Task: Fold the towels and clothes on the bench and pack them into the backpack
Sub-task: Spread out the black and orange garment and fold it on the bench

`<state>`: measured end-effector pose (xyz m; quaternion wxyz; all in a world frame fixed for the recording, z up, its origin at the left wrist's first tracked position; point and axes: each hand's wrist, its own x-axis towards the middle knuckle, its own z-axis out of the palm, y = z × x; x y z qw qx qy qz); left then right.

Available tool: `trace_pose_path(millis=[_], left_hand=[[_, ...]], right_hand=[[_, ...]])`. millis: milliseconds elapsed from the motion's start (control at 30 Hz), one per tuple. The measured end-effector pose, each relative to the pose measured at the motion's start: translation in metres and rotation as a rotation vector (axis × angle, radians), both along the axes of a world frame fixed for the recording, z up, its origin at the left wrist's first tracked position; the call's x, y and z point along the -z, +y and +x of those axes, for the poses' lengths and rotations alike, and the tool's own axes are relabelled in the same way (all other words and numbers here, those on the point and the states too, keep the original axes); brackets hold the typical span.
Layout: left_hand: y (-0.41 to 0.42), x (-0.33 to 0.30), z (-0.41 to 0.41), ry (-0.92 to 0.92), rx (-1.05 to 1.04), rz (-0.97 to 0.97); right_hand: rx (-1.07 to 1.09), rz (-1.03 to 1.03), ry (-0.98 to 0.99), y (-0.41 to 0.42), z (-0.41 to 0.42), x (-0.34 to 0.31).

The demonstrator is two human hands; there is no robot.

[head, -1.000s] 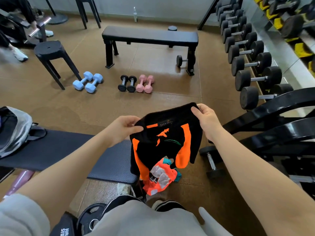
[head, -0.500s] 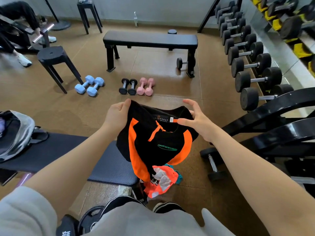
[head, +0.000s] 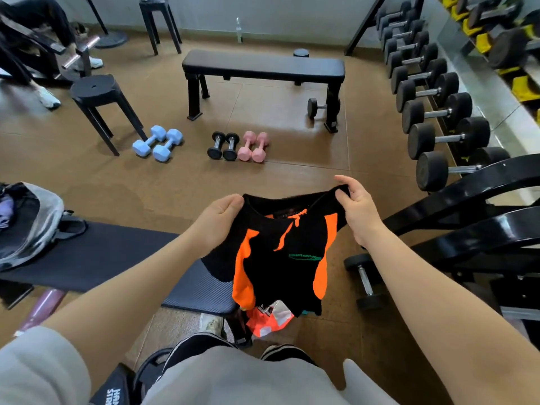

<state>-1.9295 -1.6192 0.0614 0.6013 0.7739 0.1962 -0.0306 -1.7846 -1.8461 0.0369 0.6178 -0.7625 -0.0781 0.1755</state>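
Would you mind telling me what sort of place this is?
Almost certainly a gym's free-weights area: a rack of black dumbbells lines the right side, a flat padded bench stands ahead, and small blue dumbbells and pink dumbbells lie on the floor.

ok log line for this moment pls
left hand: grips shirt | right hand: grips shirt | shirt: held up, unfolded | backpack: open on bench

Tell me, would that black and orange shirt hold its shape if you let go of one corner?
Probably not. The shirt hangs limp and creased between the left hand and right hand, so it looks floppy. Two finger pinches carry it, so it is likely light. Its lower edge dangles unevenly, so a freed corner would probably drop.
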Motion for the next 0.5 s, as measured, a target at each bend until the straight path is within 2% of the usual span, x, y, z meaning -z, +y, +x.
trace_pose_path(millis=[133,200,300,400,500], left_hand=[[-0.033,0.018,-0.004,0.034,0.019,-0.09],[-0.042,0.021,-0.007,0.023,-0.009,-0.174],[-0.032,0.014,-0.014,-0.017,-0.184,-0.295],[0.006,0.011,-0.026,-0.054,-0.371,-0.26],[0.056,0.025,-0.05,-0.034,-0.531,-0.135]], right_hand=[[0.086,-0.29,-0.094,-0.01,0.003,0.023],[0.066,-0.357,-0.13,-0.004,0.006,0.024],[0.021,-0.358,-0.234,0.025,0.014,0.007],[-0.087,-0.316,-0.244,0.081,0.026,-0.006],[-0.194,-0.367,-0.296,0.152,0.026,0.002]])
